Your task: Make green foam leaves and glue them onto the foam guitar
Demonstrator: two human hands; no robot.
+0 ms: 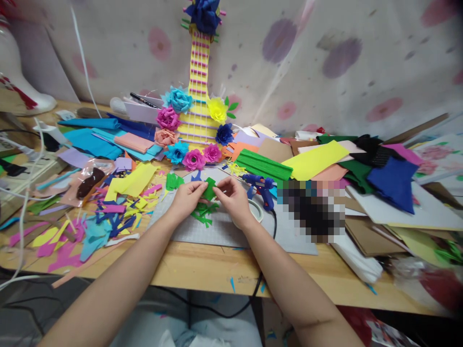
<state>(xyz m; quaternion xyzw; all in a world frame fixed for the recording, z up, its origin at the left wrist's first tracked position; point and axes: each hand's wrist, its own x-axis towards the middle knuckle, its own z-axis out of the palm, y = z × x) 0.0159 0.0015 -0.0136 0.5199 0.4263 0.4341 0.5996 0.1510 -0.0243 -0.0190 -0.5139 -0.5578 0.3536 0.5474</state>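
A small green paper piece (209, 189) is pinched between both hands above a grey cutting mat (289, 241). My left hand (188, 196) grips its left side, and my right hand (232, 198) holds its right edge. Green paper scraps (204, 213) lie on the mat just below the hands. Another green piece (174, 181) rests left of my left hand. Beside my right hand are a roll of pale tape (257, 210), partly hidden, and a blue glue gun (265, 187).
A yellow paper guitar (197, 123) with paper flowers stands behind the mat. Colourful scraps (119, 202) cover the left side. Folded green paper (265, 165), a yellow sheet (318, 159) and cardboard (372, 236) lie to the right. A black cable (275, 231) hangs over the table's front edge (202, 284).
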